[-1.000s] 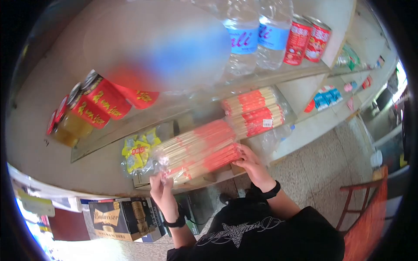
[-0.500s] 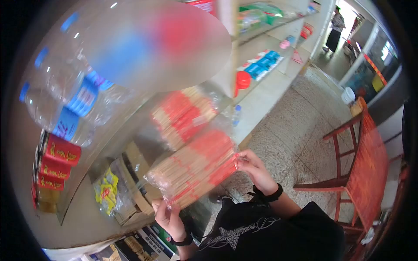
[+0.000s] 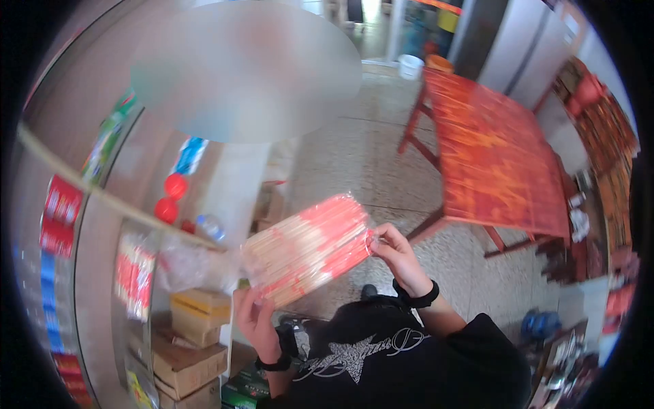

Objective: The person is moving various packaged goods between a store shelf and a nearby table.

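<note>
A clear plastic pack of wooden chopsticks (image 3: pixel 306 249) with red-printed wrapping is held up in front of my body, tilted so its right end is higher. The fingers of my left hand (image 3: pixel 259 327) pinch its lower left corner. At the right end, my right hand (image 3: pixel 402 262) grips the gathered plastic between thumb and fingers. Both wrists carry black bands. On the shelf to the left stands a similar red and tan pack (image 3: pixel 135 276).
A red wooden table (image 3: pixel 501 153) stands on the tiled floor at right. Cardboard boxes (image 3: pixel 191 358) are stacked below the left shelves. Red-lidded jars (image 3: pixel 175 185) and a plastic bottle (image 3: pixel 211 227) sit on a shelf. A white bucket (image 3: pixel 410 66) is at the back.
My view has swung right, away from the shelves, so the red table now shows more fully. Both hands still hold the chopstick pack, now over the floor and clear of the shelf.
</note>
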Demonstrator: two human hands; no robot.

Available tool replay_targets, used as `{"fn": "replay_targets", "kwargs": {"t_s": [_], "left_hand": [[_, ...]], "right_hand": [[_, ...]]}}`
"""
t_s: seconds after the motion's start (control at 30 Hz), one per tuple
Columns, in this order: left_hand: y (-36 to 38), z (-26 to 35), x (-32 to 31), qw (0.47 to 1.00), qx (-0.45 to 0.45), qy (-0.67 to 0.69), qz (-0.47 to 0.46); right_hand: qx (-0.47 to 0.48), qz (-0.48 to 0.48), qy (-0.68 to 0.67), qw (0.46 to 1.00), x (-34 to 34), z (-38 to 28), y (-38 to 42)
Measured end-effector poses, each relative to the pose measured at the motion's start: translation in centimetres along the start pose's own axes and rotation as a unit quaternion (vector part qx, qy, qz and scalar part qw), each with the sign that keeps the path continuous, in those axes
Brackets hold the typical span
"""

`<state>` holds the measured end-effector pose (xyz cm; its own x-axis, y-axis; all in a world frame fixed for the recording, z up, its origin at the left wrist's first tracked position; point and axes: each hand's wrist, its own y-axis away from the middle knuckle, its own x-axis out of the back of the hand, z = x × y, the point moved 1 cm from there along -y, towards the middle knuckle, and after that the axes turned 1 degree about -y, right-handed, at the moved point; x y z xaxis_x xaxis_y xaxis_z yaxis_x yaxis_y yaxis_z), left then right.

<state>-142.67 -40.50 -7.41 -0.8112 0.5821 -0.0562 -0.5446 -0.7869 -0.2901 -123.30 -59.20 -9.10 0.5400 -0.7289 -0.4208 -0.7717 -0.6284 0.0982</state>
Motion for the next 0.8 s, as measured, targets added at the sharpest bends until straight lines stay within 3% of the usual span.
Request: {"fn": "replay_targets", "kwargs": {"t_s": [0.13,0.2,0.27,0.53,0.8], "left_hand": [[-0.7,-0.7,-10.2,0.983,0.04,0.027,-0.175],[-0.9,-0.4,-14.6,0.975,0.051,0.008,-0.218],[-1.2,-1.7,-17.8,0.949,0.002,-0.019,-0.314],[-1.9,-6.2,-26.8,0.89,0.101,-0.026,-0.443],[-4.2,-10.5,-35.3,0.853,0.095,0.013,-0.513]], "right_hand": [[0.067,0.145,-0.002,0.987,8.7,-3.8,4.7],[0.083,0.197,0.013,0.977,12.0,-4.0,6.6],[0.108,0.274,-0.003,0.956,14.0,-4.3,8.2],[0.085,0.419,-0.044,0.903,20.2,-1.8,10.4],[0.102,0.447,-0.099,0.883,24.8,-3.2,8.4]]}}
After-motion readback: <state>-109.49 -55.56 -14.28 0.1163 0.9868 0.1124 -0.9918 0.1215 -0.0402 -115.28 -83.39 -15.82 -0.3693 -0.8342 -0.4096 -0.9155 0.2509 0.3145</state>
